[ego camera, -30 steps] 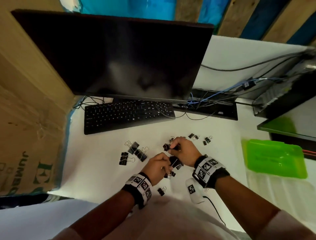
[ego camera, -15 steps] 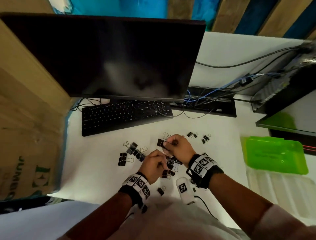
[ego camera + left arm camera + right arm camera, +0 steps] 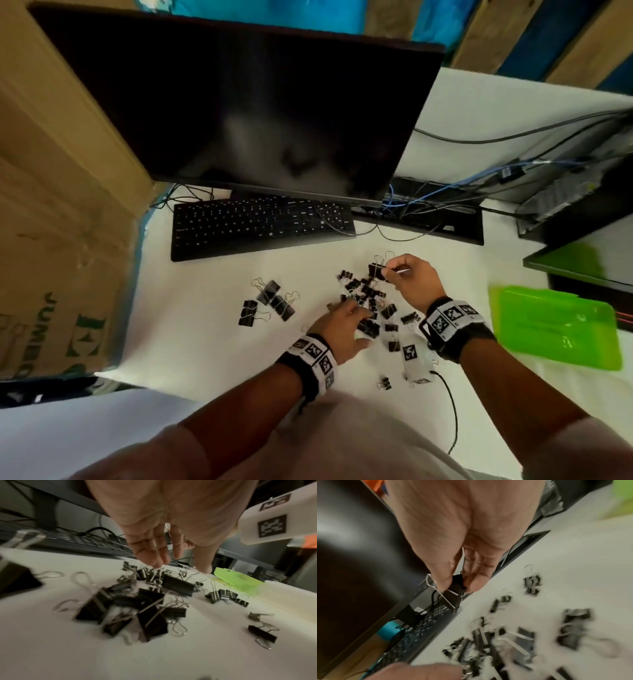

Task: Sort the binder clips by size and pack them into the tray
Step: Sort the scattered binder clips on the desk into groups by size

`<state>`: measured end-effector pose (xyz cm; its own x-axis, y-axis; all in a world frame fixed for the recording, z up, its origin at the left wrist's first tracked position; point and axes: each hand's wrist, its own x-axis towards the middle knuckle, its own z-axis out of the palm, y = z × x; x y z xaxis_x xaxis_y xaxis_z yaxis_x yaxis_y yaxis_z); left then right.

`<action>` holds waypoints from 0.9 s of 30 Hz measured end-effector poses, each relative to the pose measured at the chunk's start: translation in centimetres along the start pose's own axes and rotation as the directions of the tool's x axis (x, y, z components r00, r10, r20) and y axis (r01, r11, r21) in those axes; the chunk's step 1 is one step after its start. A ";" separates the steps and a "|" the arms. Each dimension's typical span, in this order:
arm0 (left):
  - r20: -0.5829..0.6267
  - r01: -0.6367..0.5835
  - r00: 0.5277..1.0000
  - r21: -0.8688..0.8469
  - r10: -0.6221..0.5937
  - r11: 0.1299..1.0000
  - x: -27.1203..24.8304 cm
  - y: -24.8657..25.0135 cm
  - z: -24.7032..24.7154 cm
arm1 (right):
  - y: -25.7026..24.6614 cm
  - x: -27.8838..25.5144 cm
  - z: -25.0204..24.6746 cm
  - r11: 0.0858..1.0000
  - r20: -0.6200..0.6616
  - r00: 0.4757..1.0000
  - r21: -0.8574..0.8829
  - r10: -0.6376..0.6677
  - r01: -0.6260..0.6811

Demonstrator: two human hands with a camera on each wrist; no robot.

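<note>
Black binder clips of mixed sizes lie in a pile (image 3: 370,301) on the white desk, seen close in the left wrist view (image 3: 147,601). Three large clips (image 3: 270,301) sit apart to the left. My right hand (image 3: 394,272) pinches one large clip (image 3: 376,270) just beyond the pile; thumb and fingers (image 3: 457,584) hold its black body (image 3: 452,596). My left hand (image 3: 346,322) hovers over the near side of the pile with fingers (image 3: 154,555) straight, holding nothing. The green tray (image 3: 555,325) lies to the right, also in the left wrist view (image 3: 236,580).
A black keyboard (image 3: 260,226) and a dark monitor (image 3: 239,102) stand behind the clips. A cardboard box (image 3: 51,240) walls the left side. A white tagged device (image 3: 416,363) with a black cable lies near the front edge. Tangled cables (image 3: 428,205) lie at the back right.
My right hand has carried a large clip away from my left hand, toward the far side of the pile. My left hand has uncurled and now spreads its fingers over the clips.
</note>
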<state>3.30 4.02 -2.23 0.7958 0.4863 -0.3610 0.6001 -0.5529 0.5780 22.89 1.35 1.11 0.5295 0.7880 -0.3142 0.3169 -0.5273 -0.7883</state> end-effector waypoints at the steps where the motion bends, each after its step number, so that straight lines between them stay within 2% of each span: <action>1: 0.028 -0.010 1.000 0.068 0.008 0.998 0.7 0.4 0.3 | 0.8 -0.4 -0.7 1.000 -0.008 1.000 -0.002 0.020 -0.020; 4: 0.069 -0.116 0.992 0.192 0.104 0.975 2.3 1.5 1.0 | 2.7 -1.8 -2.3 0.997 0.003 0.997 -0.010 0.078 -0.078; 6: 0.084 -0.135 0.989 0.225 0.119 0.965 2.8 1.9 1.1 | 3.5 -2.4 -2.9 0.995 0.014 0.994 -0.005 0.104 -0.104; 8: 0.041 -0.153 0.988 0.158 0.148 0.975 2.8 1.9 1.0 | 3.8 -2.6 -3.0 0.993 0.012 0.993 0.015 0.119 -0.119; 10: -0.071 -0.148 0.987 -0.019 0.146 0.989 2.0 1.9 0.0 | 3.4 -2.6 -2.7 0.994 0.020 0.994 0.029 0.106 -0.107; 12: -0.172 -0.123 0.980 -0.147 0.097 0.981 0.7 1.3 -1.5 | 2.6 -2.2 -1.5 0.996 0.054 0.995 0.020 0.085 -0.086; 14: -0.263 -0.091 0.964 -0.183 0.040 0.979 -1.0 -0.2 -3.0 | 1.4 -1.7 0.4 0.999 0.129 0.991 0.019 0.039 -0.042; 18: -0.418 0.083 0.892 -0.228 -0.175 0.970 -4.7 -5.2 -5.1 | -1.4 -1.3 5.7 0.974 0.342 0.932 -0.140 -0.122 0.179; 21: -0.416 0.239 0.855 -0.213 -0.310 0.947 -7.0 -7.8 -5.7 | -3.3 -1.4 9.6 0.918 0.496 0.850 -0.228 -0.179 0.326; 24: -0.374 0.289 0.853 -0.241 -0.364 0.926 -8.2 -9.1 -5.3 | -4.2 -1.8 11.9 0.871 0.609 0.776 -0.278 -0.167 0.406; 25: -0.363 0.285 0.858 -0.253 -0.364 0.924 -8.5 -9.2 -4.9 | -4.1 -1.9 12.2 0.863 0.622 0.764 -0.280 -0.171 0.421; 27: -0.382 0.248 0.865 -0.237 -0.325 0.939 -8.9 -9.0 -3.8 | -3.7 -2.2 11.9 0.863 0.596 0.775 -0.261 -0.208 0.433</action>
<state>-9.54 7.27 -1.41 0.4623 0.8590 -0.2203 0.7416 -0.2383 0.6271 11.17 5.40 -1.55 -0.1245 0.9104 -0.3946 0.7081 -0.1971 -0.6780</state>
